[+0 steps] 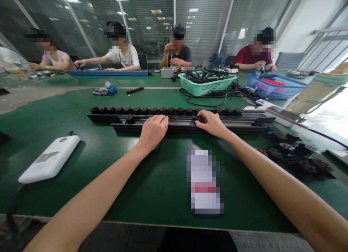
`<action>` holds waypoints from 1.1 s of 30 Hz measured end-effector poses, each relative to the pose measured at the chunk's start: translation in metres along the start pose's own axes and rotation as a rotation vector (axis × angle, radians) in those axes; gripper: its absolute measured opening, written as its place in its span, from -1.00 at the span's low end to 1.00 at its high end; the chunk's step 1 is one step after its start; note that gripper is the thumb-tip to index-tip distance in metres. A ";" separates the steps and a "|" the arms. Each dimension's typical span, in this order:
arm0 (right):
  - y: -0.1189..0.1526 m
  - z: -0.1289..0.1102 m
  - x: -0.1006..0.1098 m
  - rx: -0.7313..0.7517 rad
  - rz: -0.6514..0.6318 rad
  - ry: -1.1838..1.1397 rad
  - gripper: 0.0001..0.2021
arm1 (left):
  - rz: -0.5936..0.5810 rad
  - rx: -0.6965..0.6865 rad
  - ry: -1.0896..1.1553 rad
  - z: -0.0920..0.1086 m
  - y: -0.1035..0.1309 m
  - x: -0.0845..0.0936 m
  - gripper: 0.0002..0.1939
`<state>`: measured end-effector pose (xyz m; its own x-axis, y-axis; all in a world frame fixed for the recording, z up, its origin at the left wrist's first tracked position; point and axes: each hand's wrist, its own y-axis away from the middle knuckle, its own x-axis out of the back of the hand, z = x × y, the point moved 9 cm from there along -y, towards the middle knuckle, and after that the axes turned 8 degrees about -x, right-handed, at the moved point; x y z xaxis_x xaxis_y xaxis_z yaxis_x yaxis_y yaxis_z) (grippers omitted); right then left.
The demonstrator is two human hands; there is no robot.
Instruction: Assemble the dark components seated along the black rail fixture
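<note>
**Two hands on a long black rail at an assembly table**

The left hand (152, 130) rests knuckles-up on the front rail (179, 127), fingers curled loosely over its top edge; whether it grips anything small cannot be told. The right hand (212, 123) lies on the same rail, further right, thumb and fingertips pinched narrowly around one small black round part (200, 119) seated there. Another such part (130, 118) sits on the rail left of the left hand. Just behind the front rail lies a second rail (108, 117) carrying a full row of parts (163, 110). Loose parts (293, 150) lie to the right of the rail; a white box (50, 158) lies to its near left, a green basket (206, 86) of cables beyond it.

The rail looks stiff, long and slender, likely to tip if lifted at one end, so it is best held at two spread points. The parts appear light, hard and easy to fumble; a fingertip pinch on the rim suits them.
</note>
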<state>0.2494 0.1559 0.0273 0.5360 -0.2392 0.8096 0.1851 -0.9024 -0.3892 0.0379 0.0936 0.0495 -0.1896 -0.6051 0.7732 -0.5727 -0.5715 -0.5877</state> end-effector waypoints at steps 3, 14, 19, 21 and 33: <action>0.000 0.000 0.000 -0.003 -0.004 -0.008 -0.71 | 0.004 0.120 -0.123 -0.032 0.005 0.005 -0.67; -0.002 0.002 -0.001 0.002 -0.007 -0.019 -0.72 | -0.204 0.598 -0.402 -0.104 0.039 0.017 -0.55; -0.002 0.002 -0.001 0.004 -0.004 -0.026 -0.73 | -0.303 0.733 -0.371 -0.112 0.047 0.014 -0.50; -0.002 0.003 -0.001 0.007 -0.004 -0.029 -0.73 | -0.336 0.760 -0.341 -0.113 0.049 0.011 -0.52; -0.003 0.004 -0.002 0.008 -0.002 -0.028 -0.73 | -0.400 0.760 -0.293 -0.111 0.048 0.009 -0.54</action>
<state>0.2511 0.1601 0.0251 0.5588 -0.2274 0.7975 0.1922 -0.9000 -0.3913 -0.0796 0.1221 0.0550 0.1808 -0.3399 0.9229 0.1484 -0.9182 -0.3672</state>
